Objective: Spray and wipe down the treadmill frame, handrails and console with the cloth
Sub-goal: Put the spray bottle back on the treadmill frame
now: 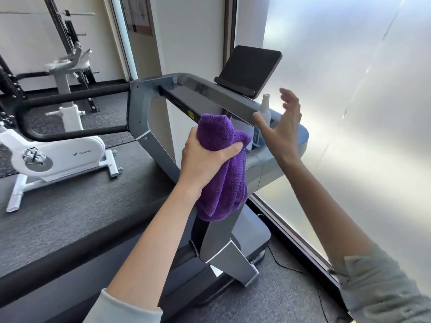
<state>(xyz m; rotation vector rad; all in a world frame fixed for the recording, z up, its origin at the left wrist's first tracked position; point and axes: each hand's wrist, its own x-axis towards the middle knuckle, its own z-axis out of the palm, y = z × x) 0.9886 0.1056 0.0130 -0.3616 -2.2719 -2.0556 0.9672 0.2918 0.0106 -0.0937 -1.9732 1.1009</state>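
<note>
Nearest to us are our two forearms in pale grey sleeves (130, 308), reaching up from the bottom edge toward the treadmill (219, 250). Our left hand (205, 157) is wrapped around a bunched purple cloth (224, 169), thumb and fingers curled tight about its upper part, while the loose folds hang down in front of the grey upright of the frame. Our right hand (282, 127) holds nothing: its fingers are spread and relaxed, just beside a small clear spray bottle (262, 122) with bluish liquid that stands upright on the right end of the console (210, 99); we cannot tell whether the thumb touches it. Behind the bottle a dark tablet-like screen (251, 66) leans tilted on the console's far edge. A black padded handrail (70, 117) loops off the treadmill's left side. Beyond it, on the dark carpeted floor (70, 206), stands a white exercise bike (51, 155), with a black weight rack (60, 31) against the far wall.
</note>
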